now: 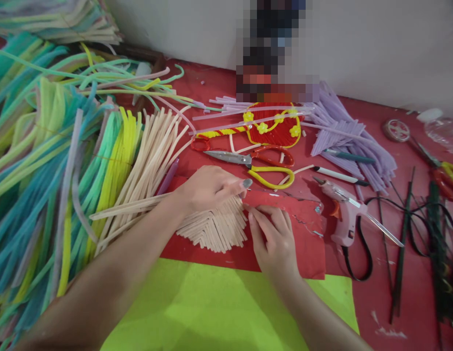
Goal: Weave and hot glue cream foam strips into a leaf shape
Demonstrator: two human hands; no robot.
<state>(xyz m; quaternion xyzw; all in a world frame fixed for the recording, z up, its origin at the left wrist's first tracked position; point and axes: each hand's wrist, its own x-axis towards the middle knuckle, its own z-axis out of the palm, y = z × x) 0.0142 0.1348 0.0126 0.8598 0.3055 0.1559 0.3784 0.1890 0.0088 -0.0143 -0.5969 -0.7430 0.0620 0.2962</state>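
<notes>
A fan-shaped piece of cream pipe cleaners (221,231), laid side by side in a herringbone slant, lies on a red sheet (303,248). My left hand (211,187) is closed on its upper part, with the thumb stretched to the right. Long cream stems (129,205) stick out leftward from under that wrist. At the piece's right edge, the thumb and forefinger of my right hand (273,234) are pinched together; what they hold is too small to make out. Scissors (244,158) with red and yellow handles lie just beyond my hands.
Bundled coloured pipe cleaners (47,195) fill the left side. Behind the scissors lies a red and yellow fan-like craft piece (273,134), near purple pipe cleaners (358,139). A glue gun (345,209) and black stems (402,253) are at right. A lime sheet (197,312) lies in front.
</notes>
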